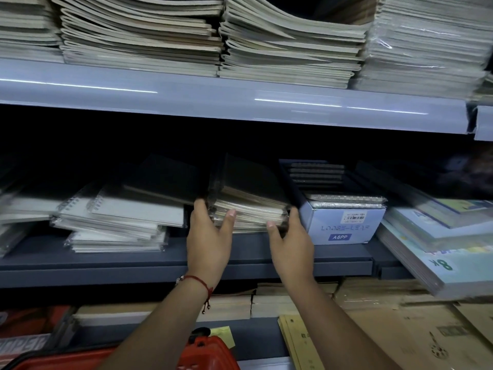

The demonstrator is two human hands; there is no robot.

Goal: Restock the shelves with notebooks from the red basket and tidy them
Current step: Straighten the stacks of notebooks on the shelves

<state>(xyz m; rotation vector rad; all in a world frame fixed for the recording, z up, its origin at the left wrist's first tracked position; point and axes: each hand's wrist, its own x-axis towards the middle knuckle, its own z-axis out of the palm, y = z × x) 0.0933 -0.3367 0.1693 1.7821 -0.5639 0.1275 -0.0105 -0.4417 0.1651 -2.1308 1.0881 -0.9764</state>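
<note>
Dark-covered notebooks (249, 198), wrapped in clear film, sit in a stack on the grey middle shelf (133, 265), and I hold that stack between both hands. My left hand (209, 236) grips its left end, fingers curled around the side, thumb pressed on the front edge. My right hand (290, 236) grips the right end the same way, thumb on the front edge, fingers hidden behind the corner. The top of the stack tilts up toward the back. Just left of my left hand lies a slumped pile of spiral notebooks (120, 217) with pale covers. Just right of my right hand stands a blue box (344, 225) printed "LOOSE-LEAF A6PP", touching or nearly touching the stack; cannot tell which. Below my left forearm, at the frame bottom, the red basket (210, 353) shows its rim. Contents not visible.
</note>
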